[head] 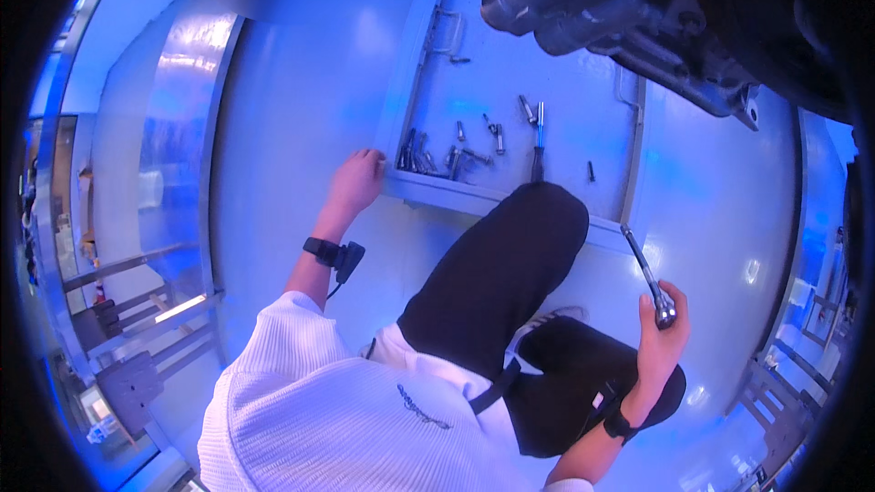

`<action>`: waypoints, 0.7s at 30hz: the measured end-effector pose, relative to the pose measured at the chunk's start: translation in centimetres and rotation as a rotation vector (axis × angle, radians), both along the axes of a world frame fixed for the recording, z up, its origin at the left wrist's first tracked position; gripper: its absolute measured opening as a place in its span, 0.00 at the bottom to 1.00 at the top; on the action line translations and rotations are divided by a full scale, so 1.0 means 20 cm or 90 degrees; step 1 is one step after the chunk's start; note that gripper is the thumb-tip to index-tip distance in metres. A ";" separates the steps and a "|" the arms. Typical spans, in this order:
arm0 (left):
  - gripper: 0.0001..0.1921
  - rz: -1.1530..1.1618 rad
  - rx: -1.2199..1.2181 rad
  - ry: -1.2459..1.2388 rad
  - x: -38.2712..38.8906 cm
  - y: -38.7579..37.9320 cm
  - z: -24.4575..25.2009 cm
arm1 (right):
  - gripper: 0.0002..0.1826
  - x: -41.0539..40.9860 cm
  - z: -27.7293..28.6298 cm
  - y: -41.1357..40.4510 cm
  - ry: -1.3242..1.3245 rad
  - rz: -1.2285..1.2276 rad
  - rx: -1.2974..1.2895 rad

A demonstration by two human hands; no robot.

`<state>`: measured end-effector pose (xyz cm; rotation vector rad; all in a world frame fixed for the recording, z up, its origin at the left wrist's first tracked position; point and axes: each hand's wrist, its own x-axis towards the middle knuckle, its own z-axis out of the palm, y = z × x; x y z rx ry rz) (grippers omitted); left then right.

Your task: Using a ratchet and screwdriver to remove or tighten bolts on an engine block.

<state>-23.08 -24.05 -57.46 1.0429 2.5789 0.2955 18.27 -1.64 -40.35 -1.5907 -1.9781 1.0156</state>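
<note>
My right hand (pixel 662 335) holds a ratchet wrench (pixel 646 266) by its round chromed end, with the long shaft pointing up and left, above the tray's near right corner. My left hand (pixel 358 178) rests at the near left corner of a shallow metal tray (pixel 444 193), fingers curled at its rim; I see nothing held in it. Bolts (pixel 454 160) lie heaped in the tray's near left corner. A screwdriver-like tool with a dark handle (pixel 539 157) and a bright shaft lies in the tray, its near end hidden by my knee. Several loose bolts (pixel 499 139) are scattered around it.
A large cast metal housing (pixel 601 20) hangs over the far right of the tray. Wire handles (pixel 448 33) stand at the tray's sides. My bent knee (pixel 547 212) covers part of the near rim. Metal frame posts (pixel 219 123) stand at the left.
</note>
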 end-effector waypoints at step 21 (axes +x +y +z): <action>0.12 -0.409 0.231 -0.172 0.51 0.72 -0.23 | 0.16 -0.10 0.10 -0.13 -0.115 0.040 -0.048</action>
